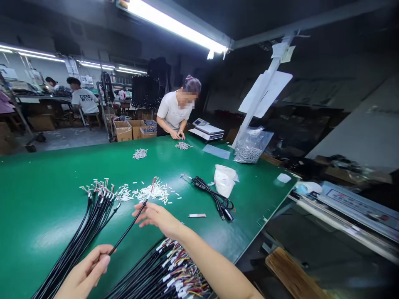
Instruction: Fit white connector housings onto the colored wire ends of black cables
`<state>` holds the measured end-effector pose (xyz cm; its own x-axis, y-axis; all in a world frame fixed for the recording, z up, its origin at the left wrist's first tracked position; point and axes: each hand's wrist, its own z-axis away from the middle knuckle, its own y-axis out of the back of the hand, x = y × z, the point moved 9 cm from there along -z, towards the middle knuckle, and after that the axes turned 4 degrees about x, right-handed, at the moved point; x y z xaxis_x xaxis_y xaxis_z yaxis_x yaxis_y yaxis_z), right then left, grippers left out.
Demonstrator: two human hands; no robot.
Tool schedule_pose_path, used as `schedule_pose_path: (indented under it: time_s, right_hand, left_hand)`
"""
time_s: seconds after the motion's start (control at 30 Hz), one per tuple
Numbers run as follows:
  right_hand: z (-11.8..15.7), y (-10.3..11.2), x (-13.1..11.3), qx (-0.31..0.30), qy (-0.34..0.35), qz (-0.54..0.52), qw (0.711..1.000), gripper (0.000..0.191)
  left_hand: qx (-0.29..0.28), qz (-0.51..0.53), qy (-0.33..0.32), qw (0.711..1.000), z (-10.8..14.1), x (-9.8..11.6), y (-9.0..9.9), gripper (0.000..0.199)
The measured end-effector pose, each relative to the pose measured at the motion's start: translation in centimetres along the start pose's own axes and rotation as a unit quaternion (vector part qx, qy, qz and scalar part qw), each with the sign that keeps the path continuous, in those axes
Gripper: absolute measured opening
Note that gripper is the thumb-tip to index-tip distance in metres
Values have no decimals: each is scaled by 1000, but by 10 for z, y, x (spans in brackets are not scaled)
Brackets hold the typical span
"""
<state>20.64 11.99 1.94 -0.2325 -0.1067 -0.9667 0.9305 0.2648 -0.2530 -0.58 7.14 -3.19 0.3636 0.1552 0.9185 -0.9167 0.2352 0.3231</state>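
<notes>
My left hand [89, 268] pinches a black cable [127, 233] between thumb and fingers, near the table's front. The cable slants up and away to stripped, coloured wire ends [153, 181], red among them. Close to that end, my right hand [158, 218] has its fingers apart and loosely bent beside the cable; whether they touch it I cannot tell. Behind it lies a pile of small white tubes [157, 192]. A bundle of black cables [90, 218] with bare wire ends lies to the left. Under my right forearm, another bundle [174, 265] shows white pieces on its coloured wires.
On the green table [77, 170] lie a coiled black cable [215, 195], a white bag [225, 180], a small flat strip [197, 215] and grey piles [140, 153]. A co-worker [176, 108] handles pieces beside a scale [208, 131]. A clear bag [249, 151] stands by a post.
</notes>
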Motion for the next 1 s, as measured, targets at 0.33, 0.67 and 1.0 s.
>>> schedule_pose_path:
  time_s: [0.33, 0.67, 1.0]
  right_hand:
    - [9, 1, -53, 118, 48, -55, 990, 50]
    - [23, -36, 20, 3, -126, -20, 992, 43]
    - [33, -45, 32, -45, -160, 28, 986, 34]
  left_hand:
    - [-193, 54, -1, 980, 17, 39, -61, 63]
    - [-254, 41, -32, 966, 33, 59, -63, 37]
    - [-36, 181, -86, 979, -24, 97, -30, 25]
